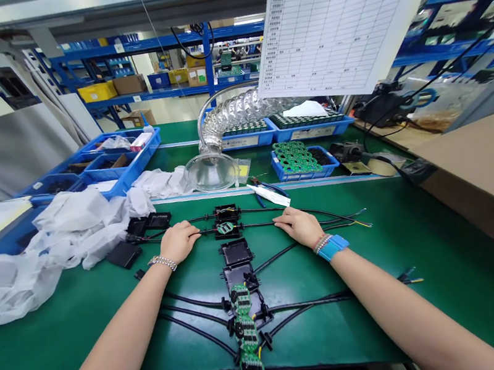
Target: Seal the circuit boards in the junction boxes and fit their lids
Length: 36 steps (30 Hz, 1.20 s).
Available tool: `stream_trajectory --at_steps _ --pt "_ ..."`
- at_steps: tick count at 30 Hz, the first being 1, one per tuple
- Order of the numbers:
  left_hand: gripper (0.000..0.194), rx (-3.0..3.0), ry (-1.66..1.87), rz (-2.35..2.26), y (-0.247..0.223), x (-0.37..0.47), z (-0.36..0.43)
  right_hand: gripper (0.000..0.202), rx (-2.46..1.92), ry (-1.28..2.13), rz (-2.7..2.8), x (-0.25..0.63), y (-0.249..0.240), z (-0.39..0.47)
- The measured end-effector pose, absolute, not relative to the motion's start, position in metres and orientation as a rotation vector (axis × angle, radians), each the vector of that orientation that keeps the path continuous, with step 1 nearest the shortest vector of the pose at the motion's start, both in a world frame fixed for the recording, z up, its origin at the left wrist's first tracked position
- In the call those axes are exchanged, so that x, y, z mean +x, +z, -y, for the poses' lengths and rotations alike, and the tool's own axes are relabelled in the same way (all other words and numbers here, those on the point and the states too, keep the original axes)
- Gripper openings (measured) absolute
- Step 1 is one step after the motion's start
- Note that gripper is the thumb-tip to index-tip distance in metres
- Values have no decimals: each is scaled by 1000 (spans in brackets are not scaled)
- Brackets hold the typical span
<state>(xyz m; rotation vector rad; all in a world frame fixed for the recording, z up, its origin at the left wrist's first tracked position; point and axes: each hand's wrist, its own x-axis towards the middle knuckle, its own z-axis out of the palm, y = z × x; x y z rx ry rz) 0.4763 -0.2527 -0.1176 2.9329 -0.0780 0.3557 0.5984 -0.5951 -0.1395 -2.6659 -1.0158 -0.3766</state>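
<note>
My left hand [179,242] pinches a black cable [207,231] to the left of a small open black box [225,235]. On the other side, my right hand [299,227] has its fingers closed on the cable [258,225] leaving that box. A round green circuit board [225,228] lies in it. Just behind is another black box [226,213] with wires inside. Nearer me stand more open boxes, among them one black box [236,252]. Several joined green boards [246,333] with cables attached lie in a column, the nearest at the table edge.
White-wrapped parts [79,221] pile up at the left, before a blue divided tray [131,166]. A fume duct funnel [212,172] stands at the back, beside pliers [279,188] and a blue bin of boards [303,170]. A cardboard box [481,154] borders the right.
</note>
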Motion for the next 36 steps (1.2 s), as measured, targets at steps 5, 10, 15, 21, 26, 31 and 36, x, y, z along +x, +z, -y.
stream_trajectory --at_steps 5,10,15,21,26,31,36 --pt "27 2934 333 83 -120 482 243 26 -2669 -373 1015 604 -138 617" --pt "28 2929 315 85 -123 480 243 29 -2715 -389 910 627 -140 691" --pt "30 2966 298 98 -114 478 244 27 -2979 -473 688 634 -125 730" --pt "32 3076 329 5 -98 498 238 26 -3074 -703 772 614 -78 647" --pt "26 3143 270 -42 -107 512 234 29 -3290 -628 667 605 -65 586" --pt "29 3147 279 -15 -112 511 232 26 -3104 -208 1056 619 -80 559" --pt "25 3124 303 -16 -111 508 232 29 -3026 -197 1161 626 -99 542"
